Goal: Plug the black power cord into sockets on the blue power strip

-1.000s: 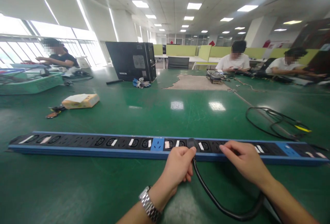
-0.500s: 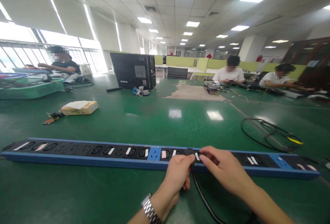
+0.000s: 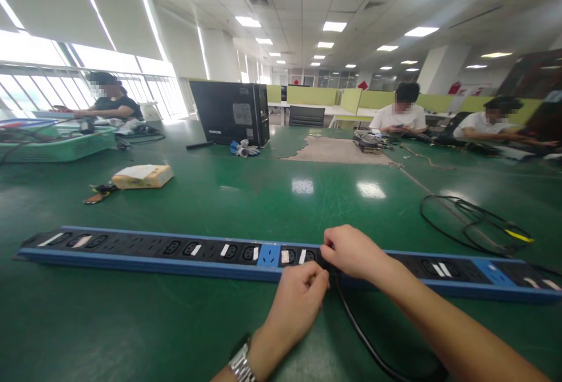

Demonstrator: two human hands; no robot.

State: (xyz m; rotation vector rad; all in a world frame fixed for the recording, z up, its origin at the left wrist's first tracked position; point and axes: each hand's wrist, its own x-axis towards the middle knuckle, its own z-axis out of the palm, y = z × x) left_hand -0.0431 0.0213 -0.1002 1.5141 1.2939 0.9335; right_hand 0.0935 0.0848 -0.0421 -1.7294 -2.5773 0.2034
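A long blue and black power strip [image 3: 270, 273] lies across the green table, with several sockets along its top and white labels beside some of them. Over its middle, my right hand [image 3: 353, 253] is closed on the plug of a thick black power cord [image 3: 353, 317]; the fingers cover most of the plug. The cord drops over the strip's front edge and curves toward me at the lower right. My left hand [image 3: 298, 294], a metal watch on its wrist, is curled at the strip's front edge, just left of the cord. What its fingers hold, if anything, is hidden.
Another black cable with a yellow tag [image 3: 476, 221] lies coiled at right. Beyond the strip are a tissue pack [image 3: 144, 177], keys [image 3: 99, 193], a green basket [image 3: 65, 146], gloves [image 3: 243, 149] and a black computer case [image 3: 232, 113]. Several people sit farther back.
My right hand has shifted left from beside the plug to over it. The left hand has slid off the plug, down toward the strip's front edge. The view has turned slightly.
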